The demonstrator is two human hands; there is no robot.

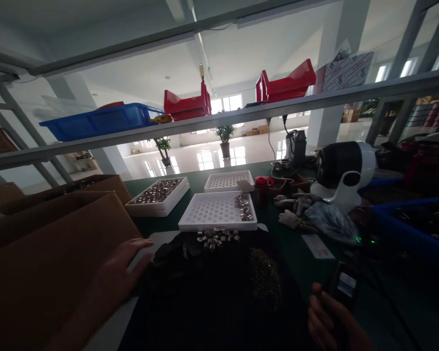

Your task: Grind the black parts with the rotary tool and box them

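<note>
My left hand (122,270) lies with fingers stretched out and thumb apart, by the left edge of the black mat (212,297). It is nearest to some dark pieces (171,253), too dim to name, and holds nothing. At the lower right, my right hand (327,317) has its fingers curled round a black handheld device (346,285) with a pale label or screen. Between the hands, small shiny metal parts (215,238) lie heaped at the mat's far edge. A pile of tiny brownish pieces (266,278) lies on the mat's right side.
Behind the mat stands a white grid tray (205,209) partly filled with metal parts; a fuller tray (157,195) is left of it. Cardboard boxes (66,229) crowd the left. Gloves (296,207), a white fan-like machine (346,170) and a blue bin (413,214) occupy the right. A shelf (227,114) crosses above.
</note>
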